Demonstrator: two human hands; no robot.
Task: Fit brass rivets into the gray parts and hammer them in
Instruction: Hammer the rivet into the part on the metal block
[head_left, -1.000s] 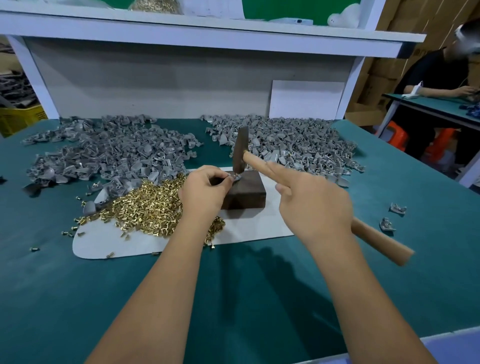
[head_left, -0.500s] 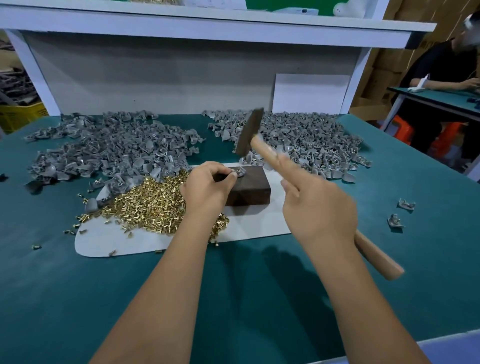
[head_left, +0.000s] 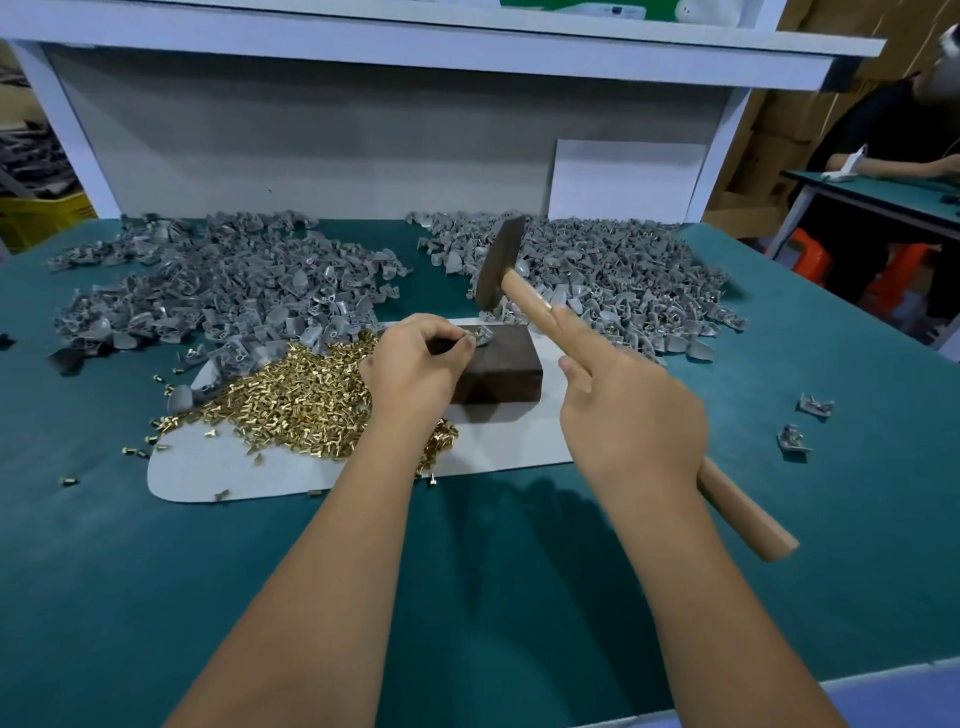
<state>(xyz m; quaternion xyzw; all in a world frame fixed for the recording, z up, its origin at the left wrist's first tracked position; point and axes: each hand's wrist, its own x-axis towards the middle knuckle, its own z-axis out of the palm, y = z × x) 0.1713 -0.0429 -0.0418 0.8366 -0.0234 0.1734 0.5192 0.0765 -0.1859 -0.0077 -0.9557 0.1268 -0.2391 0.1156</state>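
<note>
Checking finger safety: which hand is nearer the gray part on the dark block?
Left. The left hand pinches the gray part on the dark block; the right hand holds the hammer beside it.

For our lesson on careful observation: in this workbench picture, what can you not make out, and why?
Head view only:
- Small gray part on the dark wooden block: mostly hidden by the left hand; whether a rivet is seated cannot be told.
- Wooden-handled hammer: handle's middle hidden by the right hand.
- Loose brass rivets: too small for detail.
</note>
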